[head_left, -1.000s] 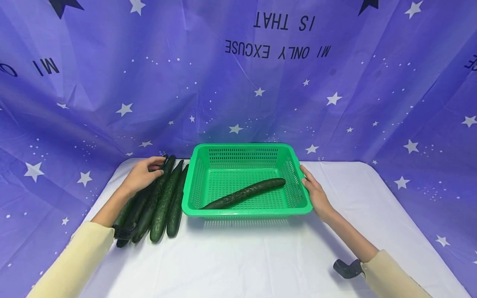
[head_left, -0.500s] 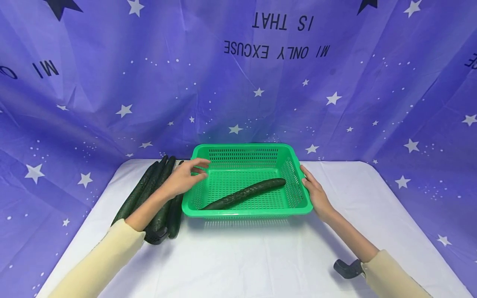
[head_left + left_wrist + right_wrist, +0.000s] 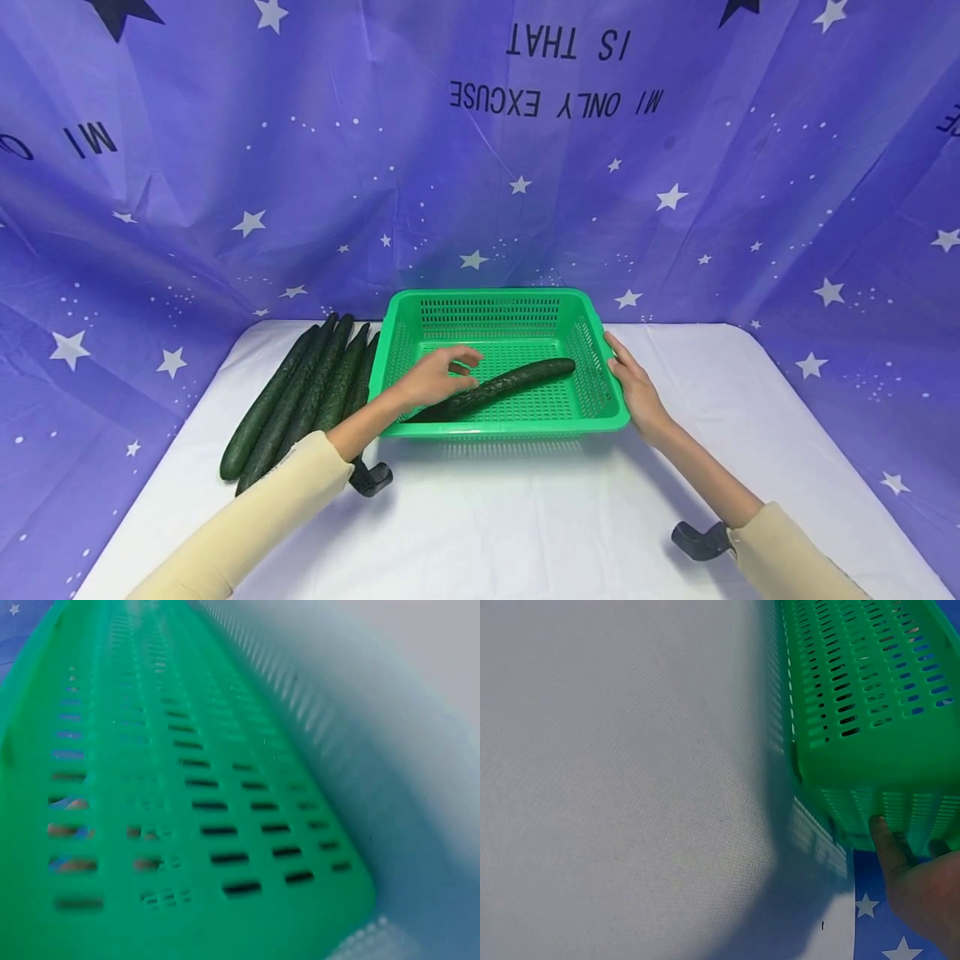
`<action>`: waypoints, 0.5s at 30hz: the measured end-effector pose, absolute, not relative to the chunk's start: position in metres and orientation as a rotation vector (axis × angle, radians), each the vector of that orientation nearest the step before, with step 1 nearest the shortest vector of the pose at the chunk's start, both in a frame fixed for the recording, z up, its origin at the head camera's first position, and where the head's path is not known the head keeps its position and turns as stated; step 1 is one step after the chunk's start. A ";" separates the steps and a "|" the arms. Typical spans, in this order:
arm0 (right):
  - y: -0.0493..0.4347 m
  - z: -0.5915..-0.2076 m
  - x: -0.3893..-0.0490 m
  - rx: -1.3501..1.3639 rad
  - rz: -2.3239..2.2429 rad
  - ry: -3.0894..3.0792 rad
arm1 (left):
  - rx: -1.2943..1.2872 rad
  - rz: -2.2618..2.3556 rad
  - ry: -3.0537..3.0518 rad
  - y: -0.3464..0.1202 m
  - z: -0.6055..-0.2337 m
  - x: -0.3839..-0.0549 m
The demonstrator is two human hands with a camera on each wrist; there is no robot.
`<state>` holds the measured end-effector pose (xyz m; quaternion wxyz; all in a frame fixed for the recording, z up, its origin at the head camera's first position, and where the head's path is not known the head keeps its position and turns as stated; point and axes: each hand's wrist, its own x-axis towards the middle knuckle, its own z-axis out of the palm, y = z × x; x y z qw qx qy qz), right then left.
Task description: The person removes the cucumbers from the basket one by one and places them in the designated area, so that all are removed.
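Observation:
A green plastic basket [image 3: 495,427] stands in the middle of the head view with one dark cucumber [image 3: 525,379] lying slantwise inside. Over the basket's left half, my left hand [image 3: 435,379] is near the cucumber's left part, fingers loosely bent with a gap between fingertips and thumb. Whether it touches the cucumber I cannot tell. My right hand [image 3: 639,396] rests against the basket's right end from outside, fingers extended; in the right wrist view the thumb [image 3: 889,847] presses the end wall. The basket's perforated front wall [image 3: 187,922] fills much of the left wrist view.
Several cucumbers [image 3: 281,396] lie side by side on the white tablecloth [image 3: 525,525], left of the basket and partly behind my left forearm. A purple star-printed curtain [image 3: 480,208] hangs behind and at both sides of the table.
My left hand has moved right, from above the row of cucumbers, across the basket's left rim and down over its inside. The right hand, basket and the cucumber in it stay put.

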<state>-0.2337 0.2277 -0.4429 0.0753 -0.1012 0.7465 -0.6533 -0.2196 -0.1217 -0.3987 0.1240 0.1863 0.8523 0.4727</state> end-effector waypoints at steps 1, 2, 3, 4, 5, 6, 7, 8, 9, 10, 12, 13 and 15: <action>0.228 -0.443 -0.234 -0.304 -1.960 2.240 | 0.533 1.374 2.478 -0.119 -0.400 -0.220; 0.227 -0.444 -0.234 -0.306 -1.960 2.240 | 0.526 1.368 2.478 -0.116 -0.400 -0.221; 0.227 -0.444 -0.234 -0.307 -1.959 2.240 | 0.517 1.364 2.473 -0.113 -0.401 -0.222; 0.227 -0.444 -0.234 -0.308 -1.959 2.239 | 0.505 1.361 2.465 -0.110 -0.402 -0.223; 0.227 -0.445 -0.234 -0.310 -1.960 2.237 | 0.490 1.356 2.461 -0.108 -0.402 -0.223; 0.227 -0.445 -0.234 -0.313 -1.962 2.237 | 0.478 1.352 2.457 -0.106 -0.403 -0.224; 0.227 -0.445 -0.234 -0.313 -1.964 2.238 | 0.464 1.347 2.451 -0.104 -0.403 -0.225; 0.226 -0.444 -0.234 -0.313 -1.963 2.237 | 0.448 1.343 2.444 -0.102 -0.404 -0.226; 0.226 -0.444 -0.234 -0.310 -1.961 2.238 | 0.438 1.337 2.440 -0.101 -0.405 -0.228; 0.226 -0.444 -0.234 -0.309 -1.961 2.239 | 0.428 1.328 2.435 -0.100 -0.406 -0.229; 0.227 -0.443 -0.234 -0.304 -1.958 2.246 | 0.411 1.315 2.418 -0.099 -0.408 -0.230; 0.227 -0.443 -0.234 -0.302 -1.957 2.247 | 0.402 1.307 2.406 -0.098 -0.409 -0.231; 0.227 -0.442 -0.233 -0.299 -1.950 2.253 | 0.393 1.284 2.396 -0.097 -0.411 -0.233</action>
